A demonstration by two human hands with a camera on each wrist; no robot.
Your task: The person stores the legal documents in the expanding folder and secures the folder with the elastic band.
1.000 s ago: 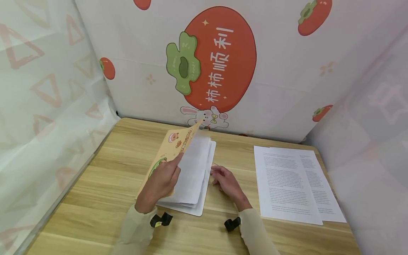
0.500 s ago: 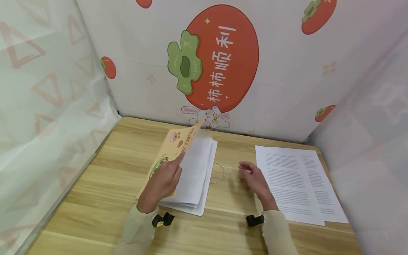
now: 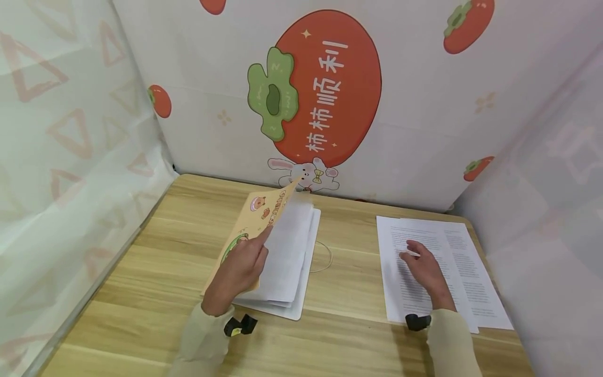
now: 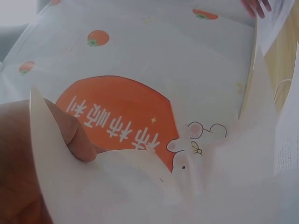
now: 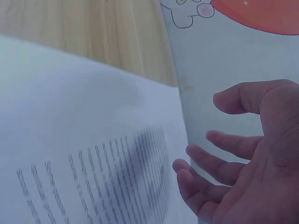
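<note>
My left hand [image 3: 240, 268] pinches the lifted cover of a notebook [image 3: 308, 246], which has a yellow front with cartoon animals. In the left wrist view, the thumb lies over the cover's pale inner side [image 4: 121, 191]. White pages lie under the raised cover, and a thin cord loop [image 3: 330, 256] sticks out from the right edge. Over two overlapping printed sheets [image 3: 395, 293] at the right, my right hand [image 3: 426, 269] hovers with relaxed, slightly bent fingers. The right wrist view shows it holding nothing, apart from the paper.
The wooden table [image 3: 344, 335] carries the notebook at centre left and the sheets at the right. A printed cloth wall [image 3: 405, 104] stands behind the table's far edge, with pale side walls left and right.
My right hand has left the notebook's right edge, uncovering the cord loop, and moved right until above the printed sheets. The left hand and the raised cover have stayed put.
</note>
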